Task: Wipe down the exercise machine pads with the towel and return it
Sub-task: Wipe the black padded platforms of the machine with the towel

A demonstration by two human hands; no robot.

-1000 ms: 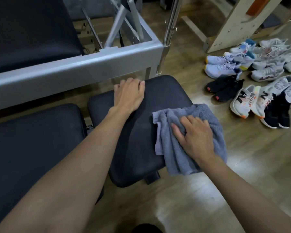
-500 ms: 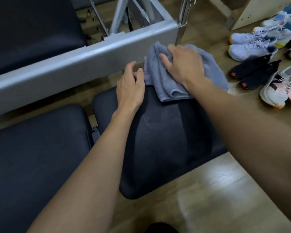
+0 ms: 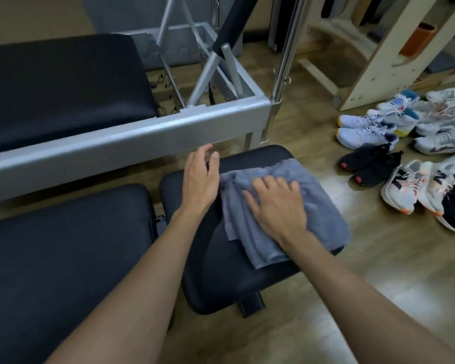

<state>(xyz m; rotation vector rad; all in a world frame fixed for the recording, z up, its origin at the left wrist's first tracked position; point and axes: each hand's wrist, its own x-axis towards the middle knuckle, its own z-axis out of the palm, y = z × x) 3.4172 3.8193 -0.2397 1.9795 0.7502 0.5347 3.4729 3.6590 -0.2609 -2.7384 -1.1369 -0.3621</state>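
Note:
A folded grey towel lies on the small black seat pad in the middle of the head view. My right hand presses flat on the towel, fingers spread over it. At the pad's far left edge my left hand rests open, touching the towel's left side and holding nothing. A larger black pad sits to the left, and another black pad lies behind the silver frame.
The silver metal frame rail of the machine crosses just beyond the seat pad, with upright chrome poles at its corner. Several pairs of shoes lie on the wooden floor to the right. A pale wooden rack stands at the back right.
My right hand has drawn the towel back from the pad's far edge toward the middle and right of the pad. My left hand has stayed at the pad's far left edge.

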